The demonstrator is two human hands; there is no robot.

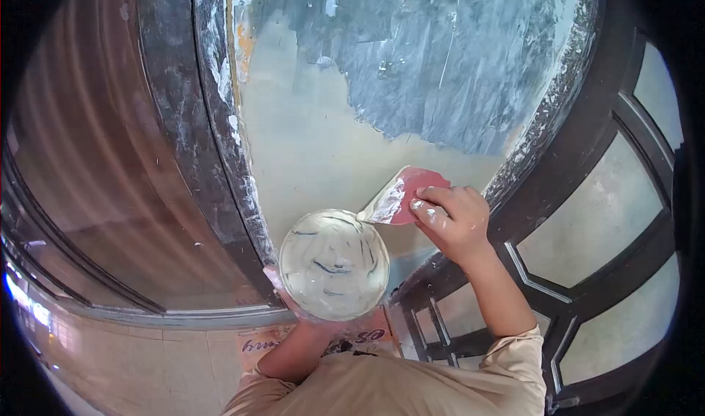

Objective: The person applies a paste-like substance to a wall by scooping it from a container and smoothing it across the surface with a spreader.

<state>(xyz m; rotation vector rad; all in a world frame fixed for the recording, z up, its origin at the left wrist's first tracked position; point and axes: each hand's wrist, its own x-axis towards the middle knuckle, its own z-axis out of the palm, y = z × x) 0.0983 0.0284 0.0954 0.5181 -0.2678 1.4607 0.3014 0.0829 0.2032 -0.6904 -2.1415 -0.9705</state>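
Note:
My right hand (455, 214) pinches a red plastic putty spreader (420, 182) between thumb and fingers. White putty coats its left edge, and one corner meets the rim of a round, shallow pale container (288, 287). Whitish putty (334, 262) with dark streaks covers the container's inside. From beneath, my left hand (276, 279) supports this container; its fingertips show at the left rim while the rest is mostly hidden. White smears mark my right thumb and fingers.
Before me is a wall panel (426, 63), grey-blue above and smooth cream lower down, edged by dark, white-smeared frames. A dark door with pale panes (587, 203) stands at right. Brown glazing (95, 159) is on the left. A lettered mat (257, 346) lies on the tiled floor.

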